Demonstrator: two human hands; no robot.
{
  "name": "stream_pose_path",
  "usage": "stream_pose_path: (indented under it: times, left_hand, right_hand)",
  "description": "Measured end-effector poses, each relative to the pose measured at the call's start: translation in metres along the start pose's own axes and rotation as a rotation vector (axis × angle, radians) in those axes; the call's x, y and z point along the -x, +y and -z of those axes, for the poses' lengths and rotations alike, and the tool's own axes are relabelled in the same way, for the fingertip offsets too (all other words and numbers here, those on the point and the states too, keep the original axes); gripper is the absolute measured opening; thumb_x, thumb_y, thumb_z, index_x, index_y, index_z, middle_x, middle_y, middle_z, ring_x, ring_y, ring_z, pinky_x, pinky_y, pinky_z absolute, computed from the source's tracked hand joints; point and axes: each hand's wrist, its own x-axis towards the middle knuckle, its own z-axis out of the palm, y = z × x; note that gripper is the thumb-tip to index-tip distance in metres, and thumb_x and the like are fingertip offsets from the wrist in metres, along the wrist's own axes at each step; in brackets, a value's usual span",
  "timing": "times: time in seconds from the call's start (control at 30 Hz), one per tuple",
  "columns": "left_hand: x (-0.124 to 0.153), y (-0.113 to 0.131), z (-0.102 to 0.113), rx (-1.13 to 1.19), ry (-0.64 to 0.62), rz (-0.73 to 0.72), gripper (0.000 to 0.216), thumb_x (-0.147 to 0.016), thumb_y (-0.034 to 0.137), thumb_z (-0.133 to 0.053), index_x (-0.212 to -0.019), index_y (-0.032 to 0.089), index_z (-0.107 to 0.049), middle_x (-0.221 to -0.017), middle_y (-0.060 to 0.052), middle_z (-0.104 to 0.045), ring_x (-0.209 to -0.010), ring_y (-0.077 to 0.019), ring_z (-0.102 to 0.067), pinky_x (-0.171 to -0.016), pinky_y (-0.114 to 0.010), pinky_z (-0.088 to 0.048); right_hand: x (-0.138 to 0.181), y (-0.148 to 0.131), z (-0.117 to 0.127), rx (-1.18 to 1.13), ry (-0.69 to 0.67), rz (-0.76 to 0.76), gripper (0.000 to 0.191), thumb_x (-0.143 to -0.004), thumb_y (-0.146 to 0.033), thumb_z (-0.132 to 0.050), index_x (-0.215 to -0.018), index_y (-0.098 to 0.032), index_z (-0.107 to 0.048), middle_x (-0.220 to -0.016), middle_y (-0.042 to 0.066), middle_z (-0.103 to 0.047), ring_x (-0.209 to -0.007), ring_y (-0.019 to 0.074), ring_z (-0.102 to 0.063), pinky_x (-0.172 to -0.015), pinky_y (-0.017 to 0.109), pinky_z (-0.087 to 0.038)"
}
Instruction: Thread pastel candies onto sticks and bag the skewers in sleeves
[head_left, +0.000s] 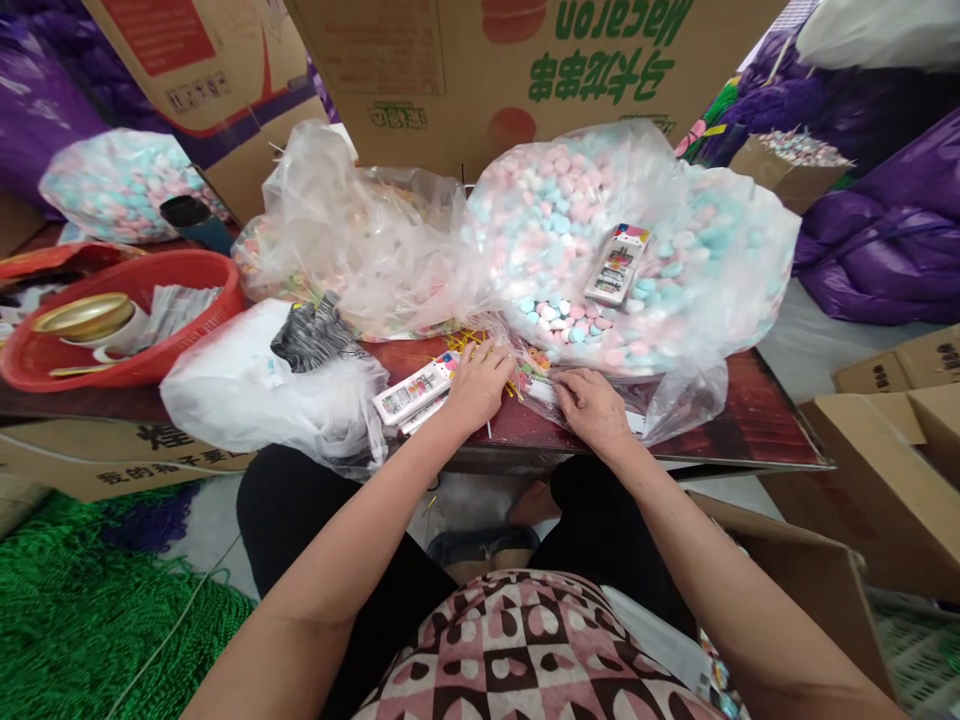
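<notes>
My left hand point(480, 384) lies palm down at the table's front, its fingers stretched forward over thin yellow twist ties point(466, 338). Beside its wrist is a stack of printed cards point(417, 388). My right hand point(598, 412) is closed, thumb and fingers pinched at the edge of a small clear packet point(541, 388) with a white strip and colourful pieces inside. The packet lies between the two hands. Right behind sits a big clear bag of pink, blue and white candies point(555, 225), its mouth toward me. Another stack of printed cards point(618, 264) rests on that bag.
At the left stands a red basket point(225, 300) holding a golden bowl point(82, 316) and papers. A white plastic bag point(225, 370) carries a dark striped bundle point(311, 335). A bag of colourful pieces point(375, 250) and a cardboard box point(480, 90) stand behind. Open cartons point(862, 480) are at the right.
</notes>
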Motion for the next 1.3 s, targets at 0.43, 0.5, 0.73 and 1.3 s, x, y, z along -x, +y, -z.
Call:
stream_pose_path:
  times: [0.43,0.5,0.73,1.3]
  left_hand:
    - [-0.002,-0.007,0.012,-0.032,0.003,-0.113,0.027,-0.092,0.017,-0.045,-0.099,0.023,-0.070,-0.106,-0.009,-0.068,-0.111,-0.0256,-0.052,-0.107,-0.048,-0.032]
    - [0.008,-0.005,0.016,-0.007,-0.004,-0.155,0.026,-0.091,0.014,-0.045,-0.099,0.022,-0.069,-0.109,-0.006,-0.069,-0.113,-0.0246,-0.052,-0.109,-0.046,-0.032]
    - [0.035,0.005,0.024,0.015,-0.026,-0.199,0.030,-0.092,0.010,-0.041,-0.103,0.022,-0.067,-0.114,-0.006,-0.069,-0.121,-0.0236,-0.051,-0.113,-0.049,-0.028]
    - [0.071,0.012,0.022,-0.007,-0.047,-0.068,0.024,-0.092,0.015,-0.045,-0.096,0.021,-0.068,-0.103,-0.009,-0.064,-0.097,-0.0220,-0.057,-0.105,-0.045,-0.036]
  right_hand:
    - [-0.001,0.004,0.006,-0.026,-0.109,-0.070,0.026,-0.091,-0.022,-0.049,-0.096,-0.020,-0.075,-0.087,0.007,-0.070,-0.089,0.0230,-0.063,-0.078,0.033,-0.048]
    - [0.001,0.004,0.009,-0.024,-0.138,-0.059,0.026,-0.092,-0.023,-0.049,-0.094,-0.021,-0.075,-0.086,0.007,-0.069,-0.088,0.0220,-0.062,-0.077,0.032,-0.047]
    - [0.012,0.003,0.016,-0.035,-0.199,0.014,0.025,-0.094,-0.025,-0.050,-0.091,-0.021,-0.074,-0.086,0.006,-0.070,-0.087,0.0209,-0.063,-0.078,0.031,-0.047]
    - [-0.015,-0.050,0.006,-0.175,-0.271,0.128,0.030,-0.088,-0.021,-0.058,-0.116,-0.020,-0.068,-0.118,0.010,-0.069,-0.112,0.0249,-0.063,-0.096,0.038,-0.050]
